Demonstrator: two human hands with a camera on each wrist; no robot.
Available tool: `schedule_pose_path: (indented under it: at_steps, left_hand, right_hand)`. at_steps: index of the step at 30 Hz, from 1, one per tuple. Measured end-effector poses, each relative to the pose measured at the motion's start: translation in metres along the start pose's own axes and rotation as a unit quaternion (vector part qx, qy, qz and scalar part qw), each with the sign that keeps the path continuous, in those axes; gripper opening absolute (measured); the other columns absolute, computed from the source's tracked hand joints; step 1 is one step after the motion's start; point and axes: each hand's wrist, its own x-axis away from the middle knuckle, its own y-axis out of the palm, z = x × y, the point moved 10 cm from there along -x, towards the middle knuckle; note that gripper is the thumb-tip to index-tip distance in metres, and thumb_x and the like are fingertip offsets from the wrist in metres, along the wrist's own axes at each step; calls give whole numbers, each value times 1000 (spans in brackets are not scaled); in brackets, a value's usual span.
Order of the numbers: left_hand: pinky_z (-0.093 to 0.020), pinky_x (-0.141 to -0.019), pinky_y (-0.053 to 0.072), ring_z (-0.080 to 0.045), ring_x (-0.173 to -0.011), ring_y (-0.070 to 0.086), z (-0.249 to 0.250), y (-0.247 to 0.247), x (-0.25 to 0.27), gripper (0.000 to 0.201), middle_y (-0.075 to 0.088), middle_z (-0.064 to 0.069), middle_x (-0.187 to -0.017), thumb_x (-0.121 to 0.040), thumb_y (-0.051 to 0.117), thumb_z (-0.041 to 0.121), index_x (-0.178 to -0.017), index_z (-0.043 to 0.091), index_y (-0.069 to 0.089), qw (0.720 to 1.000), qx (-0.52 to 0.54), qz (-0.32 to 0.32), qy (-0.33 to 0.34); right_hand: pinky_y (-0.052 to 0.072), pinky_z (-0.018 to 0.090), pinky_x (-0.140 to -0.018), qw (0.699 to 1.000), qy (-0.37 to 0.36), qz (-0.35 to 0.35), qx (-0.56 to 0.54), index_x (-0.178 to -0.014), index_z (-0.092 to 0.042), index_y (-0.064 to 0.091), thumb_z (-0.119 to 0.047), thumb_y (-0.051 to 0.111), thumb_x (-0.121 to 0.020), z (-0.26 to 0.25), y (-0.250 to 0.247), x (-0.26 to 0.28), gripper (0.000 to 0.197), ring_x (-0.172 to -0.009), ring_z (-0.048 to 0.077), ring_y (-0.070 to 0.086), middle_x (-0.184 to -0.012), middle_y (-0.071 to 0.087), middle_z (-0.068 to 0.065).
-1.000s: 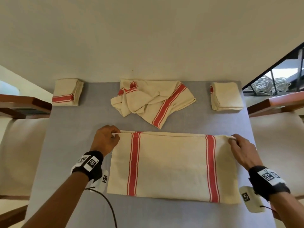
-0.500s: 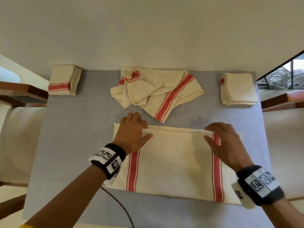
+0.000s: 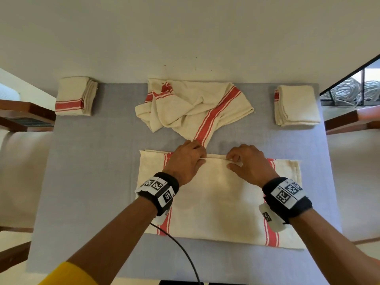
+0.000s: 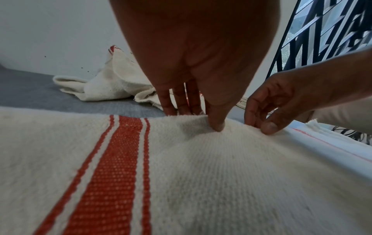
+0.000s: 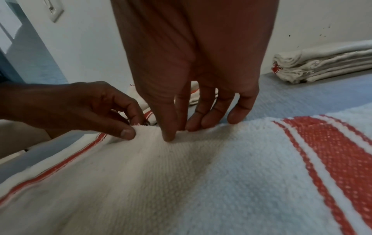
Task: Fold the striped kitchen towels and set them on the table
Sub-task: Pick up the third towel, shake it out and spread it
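Both forearms are reaching forward, wrists wearing black bands with printed markers. Left hand [image 3: 186, 161] is lying knuckles up, thumb [image 4: 216, 122] and fingers [image 4: 181, 101] pinching the far edge of the towel [image 3: 216, 202]. Right hand [image 3: 249, 163] is sitting just beside it, fingers [image 5: 209, 117] curled, thumb [image 5: 167, 127] pinching the same edge. Thumbs are nearly meeting.

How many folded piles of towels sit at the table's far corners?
2: one folded pile at the far left corner, one folded pile at the far right. How many towels each holds is not clear.
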Motion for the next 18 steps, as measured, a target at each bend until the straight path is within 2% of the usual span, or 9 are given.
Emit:
schedule_pose_path:
  at_steps: [5, 8, 15, 18]
  left_hand:
    - [-41, -80, 55, -23, -94, 60, -1, -2, 3, 9, 68, -4, -101, -90, 76, 11, -95, 12, 70, 1000, 8, 27, -8]
    - [-40, -80, 55, -23, -93, 60, -1, -2, 2, 7, 69, -5, -99, -90, 76, 11, -95, 11, 71, 999, 1, 37, -7]
    - [-39, -74, 54, -26, -84, 63, -3, -2, -4, 2, 72, -8, -94, -94, 71, 6, -95, 7, 73, 999, 0, 49, 7]
    - [-40, -74, 56, -26, -84, 63, -7, 2, -5, 7, 72, -9, -95, -92, 72, 2, -96, 8, 74, 999, -8, 51, 1]
  right_hand:
    - [50, 47, -96, 999, 20, -31, 10, -103, -24, 71, -26, 78, -89, -1, 3, -9, 17, -101, 20, 58, -104, 61, -2]
    - [49, 45, -98, 998, 23, -36, 36, -99, -23, 71, -24, 77, -91, -4, 3, -11, 10, -100, 18, 54, -103, 58, -4]
    - [50, 34, -87, 999, 12, -52, -9, -96, -18, 67, -18, 74, -93, -4, -3, -13, 8, -93, 19, 58, -100, 58, -1]
    - [53, 36, -86, 999, 10, -53, -5, -99, -15, 64, -14, 67, -97, -4, -3, -16, 4, -90, 21, 60, -99, 62, 3]
